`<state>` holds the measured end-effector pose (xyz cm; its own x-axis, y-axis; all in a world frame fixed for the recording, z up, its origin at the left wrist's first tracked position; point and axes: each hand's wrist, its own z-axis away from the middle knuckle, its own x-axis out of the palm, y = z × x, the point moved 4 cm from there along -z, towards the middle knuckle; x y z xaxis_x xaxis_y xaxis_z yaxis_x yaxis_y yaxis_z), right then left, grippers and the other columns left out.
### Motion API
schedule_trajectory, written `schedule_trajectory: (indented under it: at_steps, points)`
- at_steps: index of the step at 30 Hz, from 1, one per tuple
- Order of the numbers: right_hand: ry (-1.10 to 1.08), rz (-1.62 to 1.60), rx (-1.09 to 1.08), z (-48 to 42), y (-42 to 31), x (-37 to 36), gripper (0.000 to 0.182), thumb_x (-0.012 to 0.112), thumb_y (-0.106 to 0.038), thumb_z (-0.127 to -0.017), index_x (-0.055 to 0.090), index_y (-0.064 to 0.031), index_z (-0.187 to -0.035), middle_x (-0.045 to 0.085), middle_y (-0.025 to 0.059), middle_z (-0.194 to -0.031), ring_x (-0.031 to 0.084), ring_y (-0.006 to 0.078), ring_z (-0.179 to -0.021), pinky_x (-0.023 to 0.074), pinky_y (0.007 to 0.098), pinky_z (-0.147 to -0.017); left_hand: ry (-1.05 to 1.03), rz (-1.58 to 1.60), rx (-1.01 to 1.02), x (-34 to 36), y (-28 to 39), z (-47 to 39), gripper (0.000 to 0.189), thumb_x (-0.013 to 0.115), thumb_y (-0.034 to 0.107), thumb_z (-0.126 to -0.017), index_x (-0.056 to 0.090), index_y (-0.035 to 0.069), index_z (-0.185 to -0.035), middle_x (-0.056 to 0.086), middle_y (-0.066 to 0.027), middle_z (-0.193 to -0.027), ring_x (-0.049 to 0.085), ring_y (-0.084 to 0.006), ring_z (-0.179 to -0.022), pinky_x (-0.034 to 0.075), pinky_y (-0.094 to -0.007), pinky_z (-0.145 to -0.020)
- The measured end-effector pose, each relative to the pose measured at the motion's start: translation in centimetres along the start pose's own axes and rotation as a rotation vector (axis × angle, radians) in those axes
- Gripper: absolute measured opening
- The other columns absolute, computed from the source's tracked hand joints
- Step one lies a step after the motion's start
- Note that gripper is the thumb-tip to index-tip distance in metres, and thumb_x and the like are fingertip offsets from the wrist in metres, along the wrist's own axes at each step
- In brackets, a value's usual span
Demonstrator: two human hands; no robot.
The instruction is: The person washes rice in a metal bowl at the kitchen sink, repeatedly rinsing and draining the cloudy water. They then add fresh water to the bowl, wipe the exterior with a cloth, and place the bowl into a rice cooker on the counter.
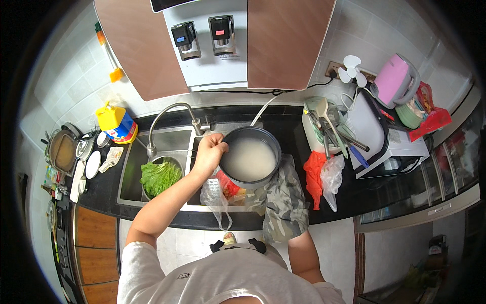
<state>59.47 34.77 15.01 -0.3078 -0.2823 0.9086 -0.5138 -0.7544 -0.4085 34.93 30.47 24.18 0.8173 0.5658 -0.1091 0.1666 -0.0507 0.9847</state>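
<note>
My left hand (209, 152) grips the left rim of a dark round cooking pot (278, 155). Cloudy whitish liquid (251, 159) fills much of the pot, and what lies under it cannot be made out. The pot is over the right sink basin and the counter beside it. A camouflage-patterned cloth (286, 205) covers my right hand, with only the bare forearm showing below it. The cloth reaches up to the pot's lower right side, and whether the hidden fingers hold the pot is not visible. Below the pot, clear and red plastic bags (228, 186) lie at the sink.
Leafy greens (161, 176) fill a metal bowl in the left basin, under a curved faucet (167, 108). A water dispenser (212, 49) hangs above. A utensil holder (315, 133), plastic bags (322, 178), a pink kettle (395, 81) and a white appliance (395, 155) occupy the right side.
</note>
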Motion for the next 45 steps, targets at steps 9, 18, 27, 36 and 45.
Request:
schedule_trajectory:
  at_steps: [9,18,27,36,45]
  points:
    - [-0.138,-0.137,-0.040,-5.4,-0.8,2.5,0.040,0.041,-0.032,-0.095,0.047,-0.0027,-0.122,0.054,0.0132,-0.117,0.053,0.0232,-0.103,0.0439,0.0370,-0.089,-0.015,0.052,-0.046,0.9,0.6,0.4,0.027,0.053,-0.003,-0.069,0.034,0.009,-0.055,0.034,0.0057,-0.054,0.030,-0.0054,-0.052,0.023,-0.0244,-0.049]
    - [-0.221,-0.235,-0.014,-8.3,0.2,4.1,0.039,0.042,-0.031,-0.095,0.048,-0.0028,-0.121,0.054,0.0129,-0.115,0.054,0.0227,-0.101,0.0449,0.0364,-0.088,0.019,0.100,-0.030,0.6,0.4,0.1,0.026,0.054,0.001,-0.069,0.035,0.008,-0.053,0.033,0.0060,-0.050,0.029,-0.0050,-0.048,0.023,-0.0260,-0.045]
    - [-0.246,-0.248,0.037,-10.5,2.4,5.2,0.038,0.042,-0.031,-0.095,0.048,-0.0028,-0.120,0.055,0.0126,-0.114,0.055,0.0222,-0.099,0.0459,0.0359,-0.086,0.018,0.038,-0.018,0.6,0.9,-0.2,0.026,0.054,0.000,-0.070,0.034,0.007,-0.054,0.033,0.0054,-0.050,0.030,-0.0051,-0.049,0.025,-0.0259,-0.045]
    - [-0.088,-0.082,0.144,-5.5,4.2,1.8,0.037,0.043,-0.030,-0.095,0.049,-0.0028,-0.120,0.056,0.0124,-0.112,0.056,0.0217,-0.097,0.0470,0.0353,-0.085,0.015,-0.037,0.030,0.0,1.5,-1.1,0.015,0.053,0.000,-0.070,0.043,0.004,-0.059,0.039,0.0055,-0.055,0.034,-0.0051,-0.052,0.027,-0.0246,-0.049]
    - [0.015,0.110,0.122,-0.6,-0.6,-0.1,0.036,0.043,-0.030,-0.095,0.050,-0.0029,-0.119,0.057,0.0121,-0.111,0.057,0.0212,-0.095,0.0480,0.0348,-0.083,0.024,-0.185,0.037,-1.2,3.4,0.1,0.019,0.053,0.001,-0.069,0.038,0.002,-0.057,0.035,0.0036,-0.053,0.033,-0.0063,-0.051,0.027,-0.0272,-0.046]
